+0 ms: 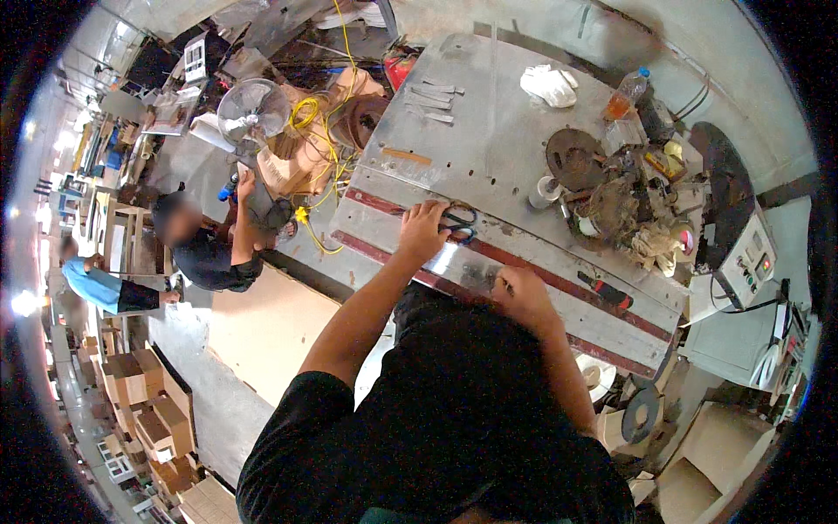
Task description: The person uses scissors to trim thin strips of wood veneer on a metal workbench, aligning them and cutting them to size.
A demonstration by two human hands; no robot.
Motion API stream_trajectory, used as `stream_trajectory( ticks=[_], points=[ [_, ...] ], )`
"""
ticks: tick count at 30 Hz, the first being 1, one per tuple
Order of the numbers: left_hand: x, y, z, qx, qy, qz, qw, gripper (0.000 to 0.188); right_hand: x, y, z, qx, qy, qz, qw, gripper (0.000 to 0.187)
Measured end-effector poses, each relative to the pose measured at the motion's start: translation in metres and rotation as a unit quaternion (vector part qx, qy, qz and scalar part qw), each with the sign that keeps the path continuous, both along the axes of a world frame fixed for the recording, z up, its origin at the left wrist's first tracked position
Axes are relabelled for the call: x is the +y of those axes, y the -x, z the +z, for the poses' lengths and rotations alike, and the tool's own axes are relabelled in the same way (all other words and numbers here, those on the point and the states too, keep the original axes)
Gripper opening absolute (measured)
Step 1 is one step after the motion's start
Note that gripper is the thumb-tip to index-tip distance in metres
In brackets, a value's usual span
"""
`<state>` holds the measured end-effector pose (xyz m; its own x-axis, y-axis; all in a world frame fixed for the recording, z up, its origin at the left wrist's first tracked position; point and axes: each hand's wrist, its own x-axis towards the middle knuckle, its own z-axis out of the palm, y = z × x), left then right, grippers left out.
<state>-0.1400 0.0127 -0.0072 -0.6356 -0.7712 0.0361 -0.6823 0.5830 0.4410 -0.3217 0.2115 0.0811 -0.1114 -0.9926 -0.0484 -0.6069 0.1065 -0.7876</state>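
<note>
**Two hands at the near edge of a metal workbench**

Head view, looking down; the left hand (422,229) lies palm-down on the workbench (489,131), fingers spread and partly closed over the black-handled scissors (457,224), which rest just inside the near edge, above its red stripes; the right hand (521,295) is curled loosely at the same edge, beside a shiny metal strip (445,259); whether it grips anything cannot be told. Toward the far-right corner lies a clutter of rusty discs and rags (611,196), with a roll of tape (546,189) beside it; a white cloth (548,85) and a plastic bottle (627,93) stand near the far edge. To lift the scissors cleanly, a judgement only: seat the fingers fully in the loops; keep the blades closed and pointed away from the other hand; steady the strip flat against the surface.
</note>
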Motion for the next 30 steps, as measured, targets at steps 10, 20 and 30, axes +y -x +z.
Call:
stream_trajectory(
  ticks=[10,20,30],
  points=[
    [0.038,0.023,0.008,0.179,-0.033,-0.118,0.976,0.014,0.006,0.001,-0.026,0.016,0.036,-0.022,0.999,0.032],
    [0.051,0.022,0.033,0.172,-0.167,0.060,0.969,0.021,-0.012,-0.002,-0.085,0.211,-0.016,0.009,0.977,0.055],
    [0.022,0.029,0.047,0.117,-0.178,0.080,0.974,0.025,-0.029,-0.009,-0.104,0.316,0.059,0.020,0.947,0.059]
  ],
)
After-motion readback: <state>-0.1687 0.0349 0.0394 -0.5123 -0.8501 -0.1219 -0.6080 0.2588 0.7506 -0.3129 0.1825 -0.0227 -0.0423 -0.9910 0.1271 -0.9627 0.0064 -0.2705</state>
